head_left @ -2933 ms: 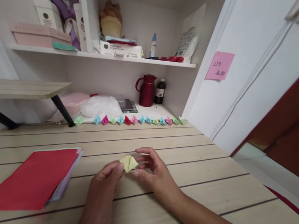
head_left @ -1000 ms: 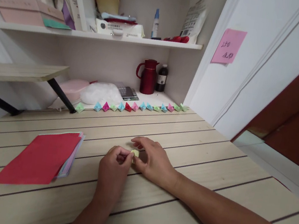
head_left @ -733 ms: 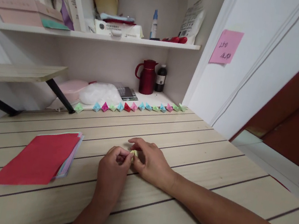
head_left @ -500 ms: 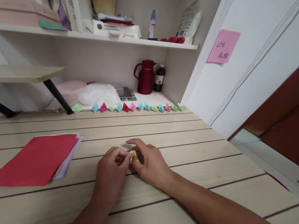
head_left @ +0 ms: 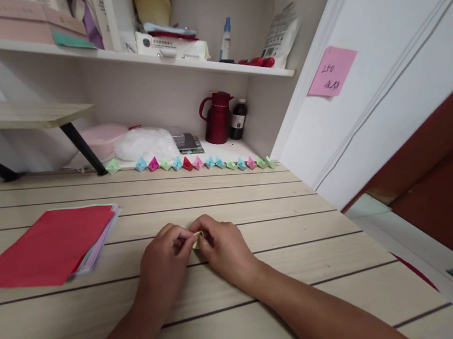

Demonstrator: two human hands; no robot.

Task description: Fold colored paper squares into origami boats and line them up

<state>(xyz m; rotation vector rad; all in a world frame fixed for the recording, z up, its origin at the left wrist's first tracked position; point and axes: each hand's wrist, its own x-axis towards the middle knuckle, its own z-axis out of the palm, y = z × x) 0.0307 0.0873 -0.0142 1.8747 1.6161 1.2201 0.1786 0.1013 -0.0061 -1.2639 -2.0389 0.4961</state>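
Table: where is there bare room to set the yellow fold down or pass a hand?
Bare table lies right of the hands, out to the edge, and in the strip between the hands and the row of folds. Left is taken by the paper stack. Both hands, left and right, close on the yellow fold; the back shelf is crowded.

Both hands low, fingertips meeting, knuckles up.
Left hand (head_left: pixel 164 260) comes in from 6 o'clock, forearm rising straight up the frame, fingers curled, thumb and forefinger pinched at 1 o'clock. Right hand (head_left: pixel 224 249) enters from 4 o'clock on a long bare forearm, fingers bent, tips pressed toward the left's at 9 o'clock.
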